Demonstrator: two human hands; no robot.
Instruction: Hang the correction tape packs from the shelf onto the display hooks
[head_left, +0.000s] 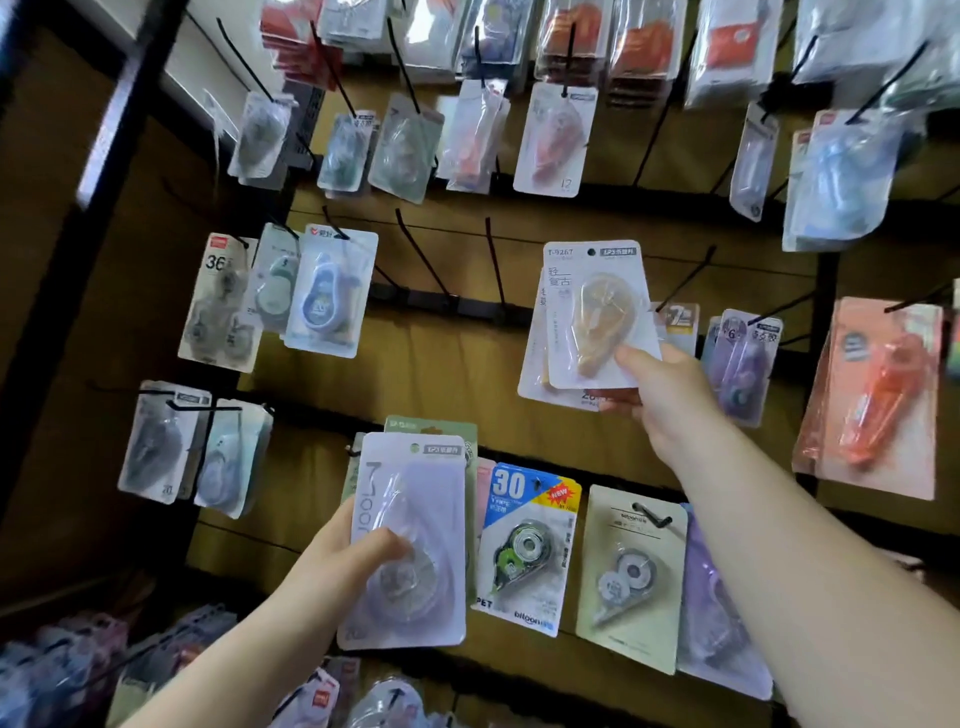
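My right hand pinches the lower corner of an orange correction tape pack, with a second pack behind it, raised in front of the middle row of the display. Bare black hooks jut out just left of that pack. My left hand grips a lilac correction tape pack by its lower left side, thumb across the blister; a green-backed pack sits behind it. Both packs face me upright.
Many correction tape packs hang on black hooks over a brown backboard: a blue "30" pack, a beige pack, an orange pack, grey ones at the left. More packs lie heaped at the bottom left.
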